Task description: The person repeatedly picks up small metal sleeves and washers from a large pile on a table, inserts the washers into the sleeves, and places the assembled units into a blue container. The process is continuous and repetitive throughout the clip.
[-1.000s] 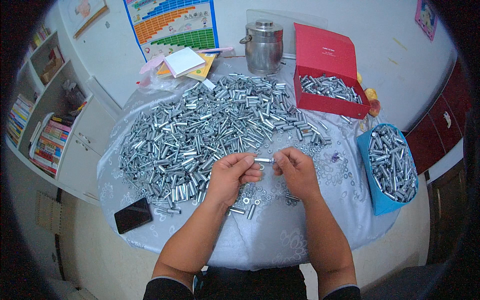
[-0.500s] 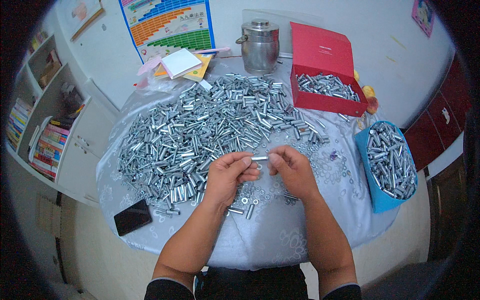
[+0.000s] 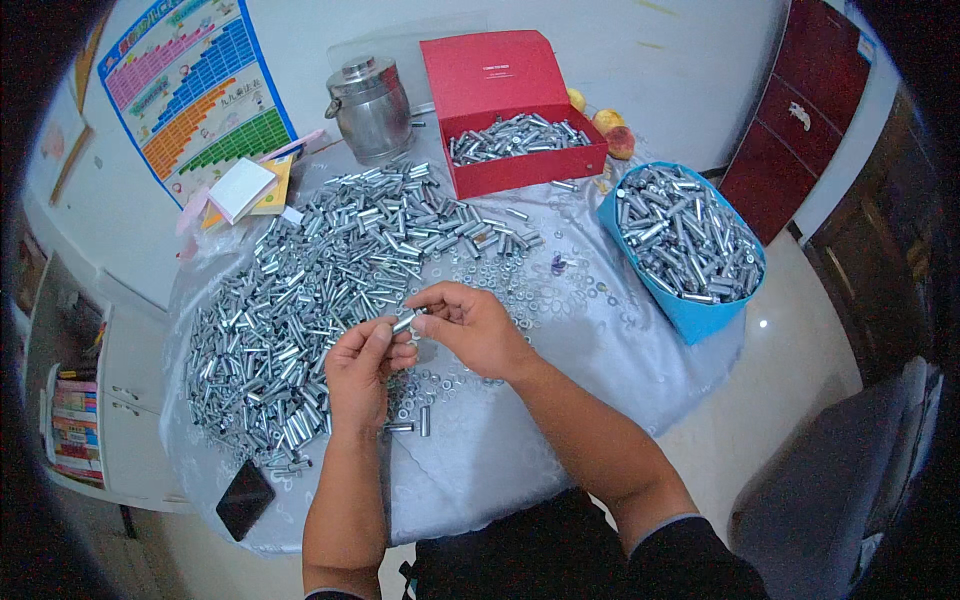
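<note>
We are pinching one sleeve (image 3: 403,322) between left hand (image 3: 362,372) and right hand (image 3: 472,328); beyond them, the pile (image 3: 330,270) is staying large, the tub (image 3: 690,240) nearly full.

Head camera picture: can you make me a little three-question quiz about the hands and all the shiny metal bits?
1. True or false: the left hand and the right hand hold one small metal tube between them.
2. Which holds metal tubes? A) only the red box B) only the blue tub C) both.
3. Fill in: the black phone lies near the table's front ____ edge.

Key
1. True; both hands' fingertips meet on it above the table.
2. C; each is filled with tubes, and a big heap also lies loose on the cloth.
3. Left, beside the left forearm.
</note>
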### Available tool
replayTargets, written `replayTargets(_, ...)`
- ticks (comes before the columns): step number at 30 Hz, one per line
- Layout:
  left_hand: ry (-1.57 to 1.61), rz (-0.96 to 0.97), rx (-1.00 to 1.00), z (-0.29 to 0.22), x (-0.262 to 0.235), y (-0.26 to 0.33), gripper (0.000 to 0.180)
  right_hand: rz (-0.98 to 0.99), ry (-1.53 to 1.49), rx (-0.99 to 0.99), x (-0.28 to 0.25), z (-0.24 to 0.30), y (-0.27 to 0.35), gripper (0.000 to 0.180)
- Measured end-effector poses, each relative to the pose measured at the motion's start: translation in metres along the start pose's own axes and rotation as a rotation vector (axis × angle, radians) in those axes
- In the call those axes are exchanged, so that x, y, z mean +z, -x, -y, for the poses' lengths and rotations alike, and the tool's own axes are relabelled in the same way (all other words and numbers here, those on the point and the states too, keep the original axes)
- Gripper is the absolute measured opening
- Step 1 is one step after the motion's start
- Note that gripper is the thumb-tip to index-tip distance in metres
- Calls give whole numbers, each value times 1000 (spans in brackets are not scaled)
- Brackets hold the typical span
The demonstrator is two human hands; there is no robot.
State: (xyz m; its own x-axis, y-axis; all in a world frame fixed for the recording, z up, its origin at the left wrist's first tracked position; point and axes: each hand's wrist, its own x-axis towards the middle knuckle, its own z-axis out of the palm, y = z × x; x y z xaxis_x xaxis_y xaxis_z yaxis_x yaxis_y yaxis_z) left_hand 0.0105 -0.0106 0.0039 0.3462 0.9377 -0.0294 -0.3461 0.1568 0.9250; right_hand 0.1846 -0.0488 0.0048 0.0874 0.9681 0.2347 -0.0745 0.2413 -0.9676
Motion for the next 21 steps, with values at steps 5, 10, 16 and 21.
replayTargets(5,-46,53,17,6,22,4,19,-80,-28,37,-16,18,25,27)
replayTargets(10,-13,159,-101,1,66,5,20,-240,-84,24,-43,25,56,27)
replayTargets(16,-63,348,-157,20,115,1,19,-474,7,-37,-77,40,95,25)
replayTargets(21,-39,485,-132,44,159,-2,22,-622,63,-4,-111,42,124,23)
